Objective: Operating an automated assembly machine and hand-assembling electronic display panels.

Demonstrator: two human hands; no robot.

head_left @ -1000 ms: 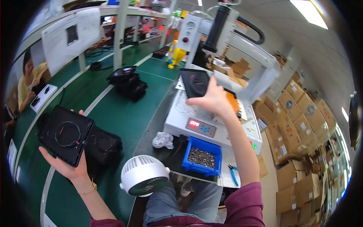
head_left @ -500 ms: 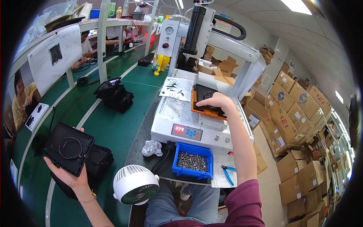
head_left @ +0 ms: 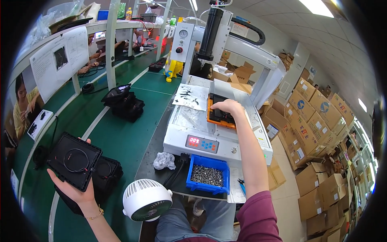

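Note:
My left hand (head_left: 80, 191) holds a black plastic housing (head_left: 75, 160) from below, fingers behind it and thumb out along its near side. A thin cable is coiled in a ring inside that housing. Under it on the green bench lies a stack of similar black housings (head_left: 112, 168). On the white benchtop machine (head_left: 173, 139), my right hand (head_left: 230, 108) is closed over another black housing (head_left: 219, 100), which lies in an orange fixture (head_left: 210, 111). The thumb reaches across its top; the other fingertips are mostly hidden.
A blue bin (head_left: 207, 187) of small metal parts stands before the machine, beside crumpled white paper (head_left: 164, 160). A white fan (head_left: 147, 199) is near my lap. Blue-handled cutters (head_left: 242, 186) lie right of the bin. More black housings (head_left: 124, 104) sit further back; the machine's black cylinder (head_left: 210, 34) hangs above.
The housing under my right hand has gone from standing proud of the orange fixture to lying lower in it. My left hand keeps its hold; the whole view has shifted slightly.

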